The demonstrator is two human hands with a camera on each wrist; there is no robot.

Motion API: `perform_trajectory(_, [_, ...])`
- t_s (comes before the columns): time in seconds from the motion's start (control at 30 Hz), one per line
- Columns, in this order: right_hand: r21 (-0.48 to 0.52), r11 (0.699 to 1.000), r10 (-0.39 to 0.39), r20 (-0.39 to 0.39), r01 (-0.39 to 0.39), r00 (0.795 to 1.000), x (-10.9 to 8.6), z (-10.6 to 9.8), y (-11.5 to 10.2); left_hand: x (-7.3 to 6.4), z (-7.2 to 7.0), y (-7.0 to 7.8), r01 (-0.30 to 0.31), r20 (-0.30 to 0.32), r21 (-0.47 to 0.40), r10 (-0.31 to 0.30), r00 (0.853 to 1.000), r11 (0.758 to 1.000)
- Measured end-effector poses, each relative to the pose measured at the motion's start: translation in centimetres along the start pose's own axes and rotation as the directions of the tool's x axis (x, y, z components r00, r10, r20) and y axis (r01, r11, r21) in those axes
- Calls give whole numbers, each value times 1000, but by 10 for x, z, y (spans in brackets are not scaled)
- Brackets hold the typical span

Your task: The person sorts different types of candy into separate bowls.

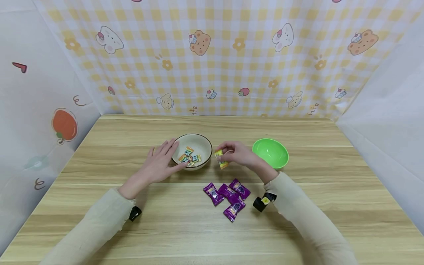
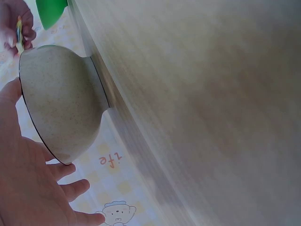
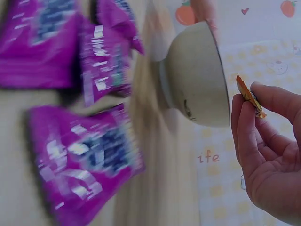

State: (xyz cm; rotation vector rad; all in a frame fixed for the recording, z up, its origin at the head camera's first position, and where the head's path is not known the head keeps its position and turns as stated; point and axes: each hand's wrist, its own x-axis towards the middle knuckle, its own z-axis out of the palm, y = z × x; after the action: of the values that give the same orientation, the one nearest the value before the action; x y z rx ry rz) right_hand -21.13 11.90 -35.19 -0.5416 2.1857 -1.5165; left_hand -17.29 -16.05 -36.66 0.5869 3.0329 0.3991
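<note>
The head view looks forward and down from well back across the tabletop (image 1: pixel 172 228). Both wrist views look from low and near, tipped sideways, sharing the cream bowl (image 2: pixel 61 99) and the checked cloth (image 1: pixel 218 70) behind.

In the head view, the left grip (image 1: pixel 159 163) covers part of the pale bowl's (image 1: pixel 202 142) rim, and the right grip (image 1: pixel 241 154) hides part of a yellow packet (image 1: pixel 223 165). Finer print on the overlapping sweets (image 1: pixel 196 158) inside the bowl is too small to read. Both sleeves (image 1: pixel 96 221) are cut off by the bottom edge. From the left wrist, the bowl's inside is hidden and the top edge crops the green bowl (image 2: pixel 51 12). From the right wrist, the purple packets (image 3: pixel 89 160) are blurred, some cropped, and a dark mark (image 3: pixel 188 108) on the pale bowl is indistinct.
</note>
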Motion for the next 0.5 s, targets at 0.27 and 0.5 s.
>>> perform_trajectory(0.27, [44, 999, 4, -59, -1, 998, 19, 5, -13, 0, 1, 0, 0, -1, 0, 0, 1000, 1000])
perform_trajectory(0.5, [98, 995, 31, -111, -20, 993, 34, 16, -22, 0, 1, -1, -7, -6, -7, 7, 1000, 1000])
